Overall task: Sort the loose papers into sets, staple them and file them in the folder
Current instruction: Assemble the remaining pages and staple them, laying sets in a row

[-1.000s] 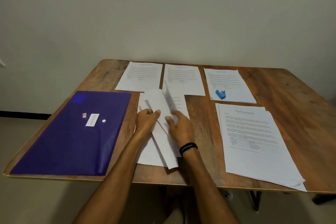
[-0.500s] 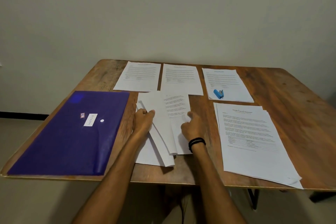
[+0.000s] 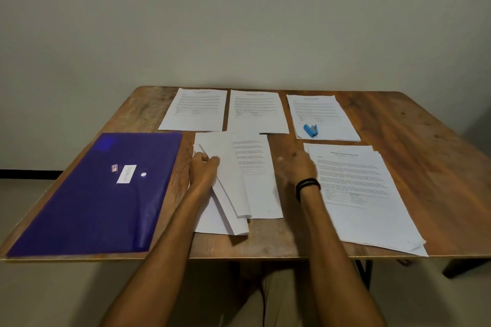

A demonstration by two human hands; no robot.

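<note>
The print on every page is too small to read, and so is the writing on the white label (image 3: 126, 174) of the purple folder (image 3: 93, 194). The right grip (image 3: 295, 167), with a dark wristband (image 3: 308, 184) behind it, is smeared by motion. Its fingers look loosely spread and hold nothing, and whether it touches the table (image 3: 425, 167) cannot be told. The left grip (image 3: 204, 171) has its fingers curled onto the turned-back sheets of the papers (image 3: 255, 188) just right of the folder, and it covers part of them. A second pile (image 3: 358, 194) lies farther right of the folder, fanned so that only the edges of its lower pages show. Beyond the folder and to its right is a row of three sheets (image 3: 256, 111). A small blue stapler (image 3: 310, 130) rests on the sheet farthest from the folder. Both forearms are cut off at the bottom edge, and the table's right end runs out of view. The table is worn brown wood, and the folder lies flat at its near left corner. Behind it stands a plain pale wall (image 3: 239, 21), with a light floor (image 3: 39, 287) below.
</note>
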